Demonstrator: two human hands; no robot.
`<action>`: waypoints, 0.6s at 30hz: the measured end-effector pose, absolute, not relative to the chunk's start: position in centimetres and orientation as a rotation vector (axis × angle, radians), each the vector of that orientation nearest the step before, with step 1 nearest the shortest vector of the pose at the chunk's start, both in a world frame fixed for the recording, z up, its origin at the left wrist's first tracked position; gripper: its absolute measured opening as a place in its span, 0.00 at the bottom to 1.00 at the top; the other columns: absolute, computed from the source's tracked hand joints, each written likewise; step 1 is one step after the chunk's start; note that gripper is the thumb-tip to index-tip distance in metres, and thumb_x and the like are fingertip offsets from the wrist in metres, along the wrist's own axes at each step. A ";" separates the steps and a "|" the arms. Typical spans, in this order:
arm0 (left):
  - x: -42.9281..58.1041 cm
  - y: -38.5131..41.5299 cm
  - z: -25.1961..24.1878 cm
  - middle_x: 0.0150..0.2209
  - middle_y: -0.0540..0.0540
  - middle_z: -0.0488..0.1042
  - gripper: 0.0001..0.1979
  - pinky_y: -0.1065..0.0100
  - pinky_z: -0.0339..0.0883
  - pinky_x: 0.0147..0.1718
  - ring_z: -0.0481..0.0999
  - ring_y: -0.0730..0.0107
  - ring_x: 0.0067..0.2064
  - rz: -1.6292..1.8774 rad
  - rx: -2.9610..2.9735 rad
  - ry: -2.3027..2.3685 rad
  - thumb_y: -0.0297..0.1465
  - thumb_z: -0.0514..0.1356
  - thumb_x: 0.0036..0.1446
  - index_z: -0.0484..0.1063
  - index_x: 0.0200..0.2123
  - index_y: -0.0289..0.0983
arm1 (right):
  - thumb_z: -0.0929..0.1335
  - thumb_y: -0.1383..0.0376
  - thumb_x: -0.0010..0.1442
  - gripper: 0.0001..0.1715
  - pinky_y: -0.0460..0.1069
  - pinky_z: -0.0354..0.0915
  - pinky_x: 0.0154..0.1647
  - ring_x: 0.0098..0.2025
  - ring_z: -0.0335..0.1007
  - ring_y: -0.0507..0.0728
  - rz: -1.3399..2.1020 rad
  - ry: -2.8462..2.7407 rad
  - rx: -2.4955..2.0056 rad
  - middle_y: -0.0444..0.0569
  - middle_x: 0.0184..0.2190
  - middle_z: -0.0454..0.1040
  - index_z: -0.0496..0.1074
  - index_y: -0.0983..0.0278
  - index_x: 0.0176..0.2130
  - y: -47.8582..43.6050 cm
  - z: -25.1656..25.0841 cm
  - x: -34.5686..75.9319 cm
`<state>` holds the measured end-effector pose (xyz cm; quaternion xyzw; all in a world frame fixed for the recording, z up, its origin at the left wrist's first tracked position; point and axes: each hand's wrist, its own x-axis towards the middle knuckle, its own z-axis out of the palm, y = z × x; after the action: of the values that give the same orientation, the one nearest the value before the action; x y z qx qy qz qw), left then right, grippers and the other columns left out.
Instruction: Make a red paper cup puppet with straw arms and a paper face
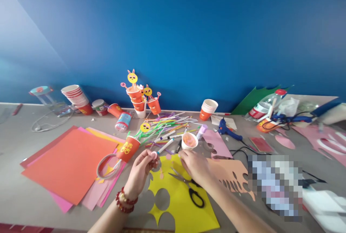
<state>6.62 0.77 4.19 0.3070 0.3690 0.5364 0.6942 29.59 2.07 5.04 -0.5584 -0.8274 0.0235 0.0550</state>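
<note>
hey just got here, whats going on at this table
Looks like paper handwork. The person's left hand pinches a small pink disc. The right hand is close to a cup of pinkish-orange pieces; whether it grips anything is unclear. Scissors lie, blades apart, on a yellow sheet with round cut-outs.

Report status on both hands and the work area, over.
Left hand holds small pink disc. Right hand near paper cup. Scissors lying on yellow sheet.

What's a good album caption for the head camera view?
Left hand holding a pink disc, scissors lying on yellow paper.
</note>
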 end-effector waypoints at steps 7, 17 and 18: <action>6.5 0.5 4.3 0.30 0.49 0.72 0.13 0.73 0.64 0.31 0.69 0.74 0.31 1.220 0.699 0.873 0.36 0.67 0.57 0.68 0.28 0.36 | 0.64 0.73 0.65 0.12 0.47 0.53 0.24 0.33 0.76 0.57 -0.036 -2.496 -1.736 0.51 0.36 0.81 0.77 0.64 0.36 2.7 2.1 28.9; 7.0 0.4 4.0 0.29 0.49 0.72 0.13 0.73 0.62 0.31 0.68 0.74 0.30 1.210 0.710 0.854 0.37 0.67 0.56 0.69 0.27 0.36 | 0.61 0.67 0.70 0.16 0.51 0.65 0.44 0.45 0.75 0.60 -0.243 -2.154 -1.486 0.54 0.43 0.81 0.78 0.63 0.44 3.4 8.5 32.6; 7.0 0.4 4.0 0.29 0.49 0.72 0.13 0.73 0.62 0.31 0.68 0.74 0.30 1.210 0.707 0.854 0.37 0.67 0.56 0.69 0.27 0.36 | 0.62 0.68 0.69 0.16 0.52 0.65 0.43 0.45 0.74 0.61 -0.237 -2.184 -1.497 0.53 0.42 0.81 0.79 0.63 0.40 4.0 9.0 33.0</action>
<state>6.95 0.44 4.00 0.3151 0.3805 0.5394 0.6819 32.98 3.99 8.97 -0.5468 -0.7976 -0.0867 0.2393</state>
